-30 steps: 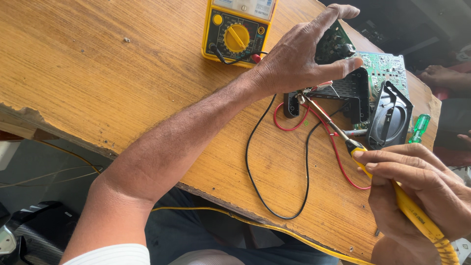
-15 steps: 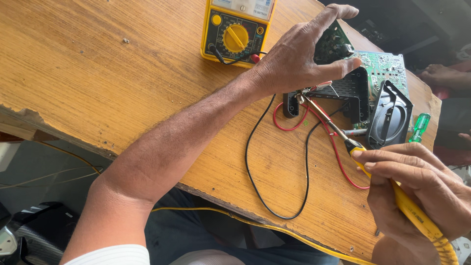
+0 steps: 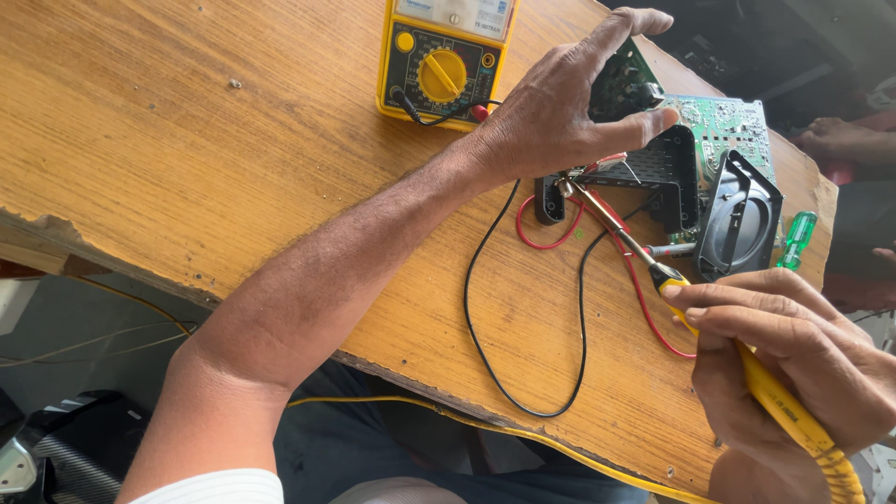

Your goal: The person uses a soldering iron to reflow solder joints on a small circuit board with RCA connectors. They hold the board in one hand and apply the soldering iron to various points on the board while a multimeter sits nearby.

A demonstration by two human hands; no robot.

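The fingers point(image 3: 695, 297) of the right hand point(image 3: 793, 359) are pressed together in a pen-like pinch on the yellow soldering iron point(image 3: 747, 373), near the front of its handle. The iron's thin metal shaft runs up and to the left, and its tip sits at a small joint just beside the near left corner of the black plastic frame point(image 3: 653, 173). The handle passes back through the palm and ends in a coiled yellow cord point(image 3: 840, 471) at the near right corner of the view.

The left hand point(image 3: 560, 103) lies over the far left part of the circuit board point(image 3: 728, 126); its fingers point(image 3: 621, 33) are spread, the forefinger reaching over the far edge and the thumb pressing the near side, so the board is gripped between them. The green board stands tilted in the black frame, right of centre on the wooden bench point(image 3: 215, 140). Touching the frame on its right is a round black speaker housing point(image 3: 742, 219), and just beyond that lies a green-handled screwdriver point(image 3: 796, 238).

A red wire point(image 3: 644, 299) and a black wire point(image 3: 523, 373) loop over the bench between the two hands, the black one sweeping close to the near edge. A yellow multimeter point(image 3: 443, 61) lies at the far edge, left of the left hand, with leads plugged into its near side.
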